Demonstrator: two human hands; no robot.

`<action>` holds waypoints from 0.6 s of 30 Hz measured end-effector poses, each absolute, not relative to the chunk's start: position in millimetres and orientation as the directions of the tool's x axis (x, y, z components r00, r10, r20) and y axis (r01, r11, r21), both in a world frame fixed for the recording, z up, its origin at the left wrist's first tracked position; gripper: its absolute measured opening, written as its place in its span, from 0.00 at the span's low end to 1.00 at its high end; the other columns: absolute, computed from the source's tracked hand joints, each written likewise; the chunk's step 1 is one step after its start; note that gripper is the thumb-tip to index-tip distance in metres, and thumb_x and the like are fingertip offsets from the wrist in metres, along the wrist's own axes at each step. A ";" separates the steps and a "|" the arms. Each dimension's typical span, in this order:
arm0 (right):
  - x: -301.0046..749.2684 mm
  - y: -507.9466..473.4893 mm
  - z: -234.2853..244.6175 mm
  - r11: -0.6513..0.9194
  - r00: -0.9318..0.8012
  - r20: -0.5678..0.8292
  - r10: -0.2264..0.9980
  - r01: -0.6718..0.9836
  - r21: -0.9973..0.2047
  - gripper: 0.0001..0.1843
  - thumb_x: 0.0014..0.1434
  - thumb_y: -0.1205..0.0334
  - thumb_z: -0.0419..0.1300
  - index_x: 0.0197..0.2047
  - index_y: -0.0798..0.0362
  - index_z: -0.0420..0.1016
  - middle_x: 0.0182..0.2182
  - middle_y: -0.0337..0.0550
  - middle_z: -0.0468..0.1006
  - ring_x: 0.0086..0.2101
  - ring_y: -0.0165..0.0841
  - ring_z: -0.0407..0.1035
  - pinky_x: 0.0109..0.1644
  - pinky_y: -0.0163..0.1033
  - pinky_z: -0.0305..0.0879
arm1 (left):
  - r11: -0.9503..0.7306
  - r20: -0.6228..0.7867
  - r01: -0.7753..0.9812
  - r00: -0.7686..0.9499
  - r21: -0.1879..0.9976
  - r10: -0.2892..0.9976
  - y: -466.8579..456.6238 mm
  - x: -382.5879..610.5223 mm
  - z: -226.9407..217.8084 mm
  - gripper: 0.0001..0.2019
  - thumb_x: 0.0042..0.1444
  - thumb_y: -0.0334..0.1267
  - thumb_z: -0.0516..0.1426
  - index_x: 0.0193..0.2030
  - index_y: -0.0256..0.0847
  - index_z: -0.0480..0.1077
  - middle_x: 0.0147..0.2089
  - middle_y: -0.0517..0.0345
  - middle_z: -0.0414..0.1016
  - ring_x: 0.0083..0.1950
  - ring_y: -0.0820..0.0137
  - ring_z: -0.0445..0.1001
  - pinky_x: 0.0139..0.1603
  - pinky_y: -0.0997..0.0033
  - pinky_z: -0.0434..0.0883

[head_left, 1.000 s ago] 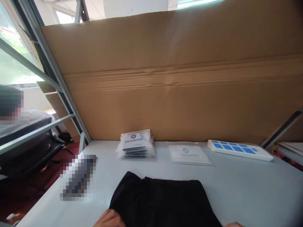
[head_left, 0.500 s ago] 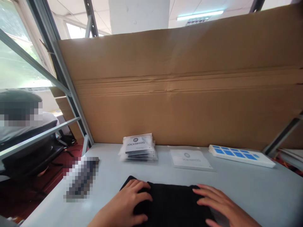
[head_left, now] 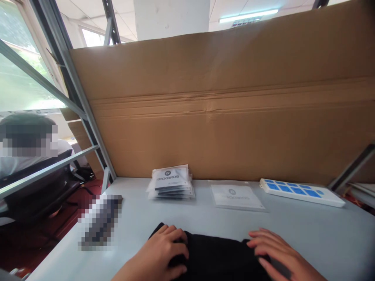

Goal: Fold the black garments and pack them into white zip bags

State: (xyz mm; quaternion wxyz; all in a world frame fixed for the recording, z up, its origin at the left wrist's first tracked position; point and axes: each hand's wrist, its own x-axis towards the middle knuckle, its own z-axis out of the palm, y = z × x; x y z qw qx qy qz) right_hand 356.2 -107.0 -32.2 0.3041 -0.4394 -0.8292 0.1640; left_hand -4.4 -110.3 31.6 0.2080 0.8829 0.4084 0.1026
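Note:
A black cloth item [head_left: 219, 257], folded flat, lies on the grey tabletop at the bottom middle; its lower part is cut off by the frame, and its exact kind does not show. My left hand [head_left: 164, 249] rests on its left side, fingers bent and gripping the fabric. At the right edge, my right hand [head_left: 275, 253] has the cloth's border between thumb and fingers. Beyond the cloth stand a stack of clear plastic packets [head_left: 171, 183] with printed ROCKBROS cards and, to its right, a single flat packet [head_left: 237, 196].
A white power strip with blue sockets [head_left: 301, 192] lies at the back right. On the left sits a pixelated object [head_left: 101, 222]. A tall cardboard panel [head_left: 205, 136] closes off the back, beside a metal frame post [head_left: 84, 101]. A person sits beyond at far left.
My right hand has shifted slightly right and its thumb has closed on the cloth's edge. The cloth's far edge sits a little lower, and my left hand's fingers are more bent.

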 end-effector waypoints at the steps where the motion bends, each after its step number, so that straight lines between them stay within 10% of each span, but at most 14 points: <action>1: 353.6 -104.2 -27.7 0.524 -0.395 0.345 0.851 0.629 -0.574 0.14 0.65 0.50 0.57 0.40 0.46 0.82 0.42 0.47 0.85 0.47 0.45 0.78 0.53 0.48 0.76 | -0.568 0.029 0.674 0.632 0.473 0.775 -105.3 -3.7 31.4 0.08 0.54 0.32 0.64 0.41 0.47 0.77 0.48 0.57 0.77 0.48 0.60 0.74 0.53 0.61 0.68; 6: 343.1 -71.3 -16.2 0.357 -0.208 0.293 0.933 0.624 -0.695 0.16 0.65 0.48 0.54 0.41 0.48 0.77 0.37 0.47 0.84 0.39 0.42 0.77 0.42 0.42 0.74 | -0.403 0.026 0.727 0.470 0.556 0.882 -63.9 -0.2 33.4 0.08 0.62 0.36 0.56 0.42 0.41 0.76 0.38 0.58 0.78 0.36 0.67 0.75 0.39 0.72 0.70; 18: 327.2 -23.0 -34.6 0.364 -0.219 0.311 0.925 0.747 -0.556 0.10 0.61 0.54 0.53 0.34 0.46 0.72 0.33 0.42 0.79 0.32 0.39 0.74 0.37 0.41 0.68 | -0.392 0.031 0.787 0.430 0.477 0.902 -8.9 -2.0 2.7 0.07 0.60 0.35 0.58 0.43 0.41 0.76 0.31 0.59 0.74 0.33 0.65 0.72 0.35 0.71 0.64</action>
